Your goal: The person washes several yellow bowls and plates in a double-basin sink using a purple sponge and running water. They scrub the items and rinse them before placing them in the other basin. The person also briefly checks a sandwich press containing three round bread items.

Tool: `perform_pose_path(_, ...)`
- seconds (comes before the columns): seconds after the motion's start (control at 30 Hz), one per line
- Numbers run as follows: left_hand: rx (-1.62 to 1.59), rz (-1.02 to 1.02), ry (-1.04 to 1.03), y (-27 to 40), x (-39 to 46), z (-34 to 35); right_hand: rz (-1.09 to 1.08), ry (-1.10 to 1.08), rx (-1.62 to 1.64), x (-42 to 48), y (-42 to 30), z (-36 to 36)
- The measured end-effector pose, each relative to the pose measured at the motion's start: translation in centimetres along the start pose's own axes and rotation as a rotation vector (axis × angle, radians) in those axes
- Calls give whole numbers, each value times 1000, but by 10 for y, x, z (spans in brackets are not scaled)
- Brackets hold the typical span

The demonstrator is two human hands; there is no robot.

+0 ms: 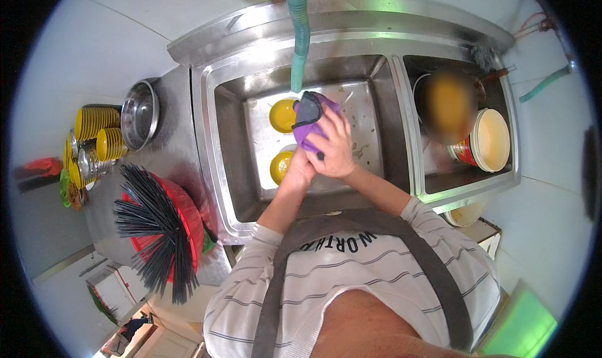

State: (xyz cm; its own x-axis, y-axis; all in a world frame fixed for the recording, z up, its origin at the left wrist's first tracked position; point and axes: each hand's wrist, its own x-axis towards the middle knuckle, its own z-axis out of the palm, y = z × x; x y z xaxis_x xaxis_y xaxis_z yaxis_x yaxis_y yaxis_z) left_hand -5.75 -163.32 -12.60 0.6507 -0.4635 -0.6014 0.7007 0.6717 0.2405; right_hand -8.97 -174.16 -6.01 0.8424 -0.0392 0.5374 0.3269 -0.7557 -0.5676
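Over the large sink basin (385, 169), both hands hold a purple cloth with a grey corner and dark edging (308, 115). My right hand (336, 146) lies over the cloth, its fingers spread across it. Beneath, my left hand (302, 166) supports it, with most of the fingers hidden by the cloth and the right hand. Whether something is wrapped inside I cannot tell. Two yellow bowls stand on the basin floor: an upper bowl (281, 115) partly behind the cloth, and a lower bowl (279, 168) partly behind my left wrist.
A green corrugated hose (298, 38) hangs above the basin. In the right basin are a white bucket (491, 139) and a blurred yellowish thing (449, 104). The left counter bears stacked yellow bowls (97, 122), a steel bowl (141, 115), and black chopsticks (155, 235) in a red basket (190, 217).
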Motion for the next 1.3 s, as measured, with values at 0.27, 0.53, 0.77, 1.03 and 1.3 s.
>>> perform_pose_path(0.27,475,-229,-43,25,-16,1,1053,-293,1967,5,83,24)
perform_pose_path(0.53,1065,650,330,5,10,-32,1498,178,1722,-25,54,44)
perform_pose_path(0.77,1499,529,130,34,-11,-70,1466,-71,1743,-40,97,26)
perform_pose_path(1.03,2202,92,414,84,-22,-135,1470,-61,1590,-57,114,14)
perform_pose_path(1.3,2386,-27,521,104,20,-87,1551,20,1527,-49,99,3)
